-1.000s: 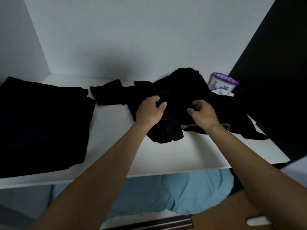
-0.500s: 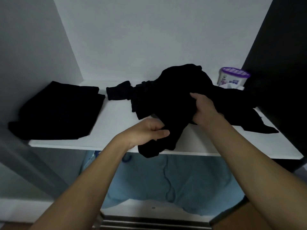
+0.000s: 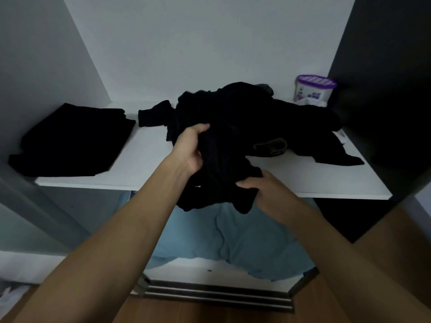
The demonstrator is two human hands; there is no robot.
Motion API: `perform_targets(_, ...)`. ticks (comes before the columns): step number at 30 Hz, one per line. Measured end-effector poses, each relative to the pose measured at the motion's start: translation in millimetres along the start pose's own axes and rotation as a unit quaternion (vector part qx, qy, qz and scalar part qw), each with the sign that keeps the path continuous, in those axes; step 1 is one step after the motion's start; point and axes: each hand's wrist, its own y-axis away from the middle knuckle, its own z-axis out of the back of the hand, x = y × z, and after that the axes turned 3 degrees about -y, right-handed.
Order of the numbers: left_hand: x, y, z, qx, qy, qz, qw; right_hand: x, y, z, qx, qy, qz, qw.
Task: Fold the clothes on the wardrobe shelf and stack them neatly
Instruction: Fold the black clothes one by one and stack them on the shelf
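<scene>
White wardrobe shelf (image 3: 144, 159), dim light, and everything on it black. The loose pile (image 3: 245, 113) sits at about one o'clock from the hands and sprawls right towards a purple-lidded tub (image 3: 313, 88) in the far corner at two o'clock. One garment (image 3: 221, 178) is drawn partly out of it. Its length runs from the pile at twelve down to six, over the shelf's front edge, and its lower end hangs in front of blue cloth (image 3: 233, 234) below.

The person's left hand (image 3: 190, 150) is the nearer to the pile, fingers curled into the garment's upper part where it meets the heap. The right hand (image 3: 263, 190) is lower, at the shelf's edge, thumb and fingers pinching a bunched fold near the hanging end. Both seem to grip the same piece, though black on black makes that hard to tell.

A folded stack (image 3: 74, 138) lies flat at ten o'clock, well apart, with bare shelf between. I'd judge the next pull goes towards six, and the tangle at twelve may drag along.
</scene>
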Motion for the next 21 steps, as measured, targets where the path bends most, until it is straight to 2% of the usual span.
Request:
perform_targets(3,-9,16,0,0.054,0.041,-0.039,0.997,-6,-2,17,0.031,-0.157,0.0,0.987)
perform_targets(5,-22,29,3,0.083,0.038,-0.07,0.993,-2,-8,14,0.066,-0.21,-0.002,0.976)
perform_targets(7,-39,44,8,0.08,0.022,-0.095,0.992,6,-18,-2,0.084,-0.247,-0.021,0.965)
perform_targets(11,-77,77,46,0.03,0.024,-0.131,0.991,22,-37,-65,0.031,-0.244,-0.014,0.969)
perform_targets(15,-89,91,68,0.007,0.009,-0.139,0.99,33,-52,-71,-0.032,-0.258,0.029,0.965)
perform_targets(16,-94,98,79,0.003,0.01,-0.137,0.991,34,-52,-78,-0.045,-0.23,0.027,0.972)
perform_targets(17,-99,105,90,0.003,0.013,-0.131,0.991,33,-53,-85,-0.062,-0.153,0.024,0.986)
perform_targets(18,-103,112,101,0.007,0.014,-0.129,0.991,31,-53,-93,-0.085,-0.028,0.021,0.996)
perform_targets(19,-106,118,111,0.008,0.008,-0.134,0.991,27,-51,-102,-0.1,0.124,0.02,0.987)
perform_targets(20,-108,124,118,0.001,-0.01,-0.141,0.99,21,-48,-110,-0.105,0.275,0.023,0.955)
perform_targets(21,-108,131,124,-0.009,-0.04,-0.148,0.988,14,-45,-118,-0.11,0.4,0.035,0.909)
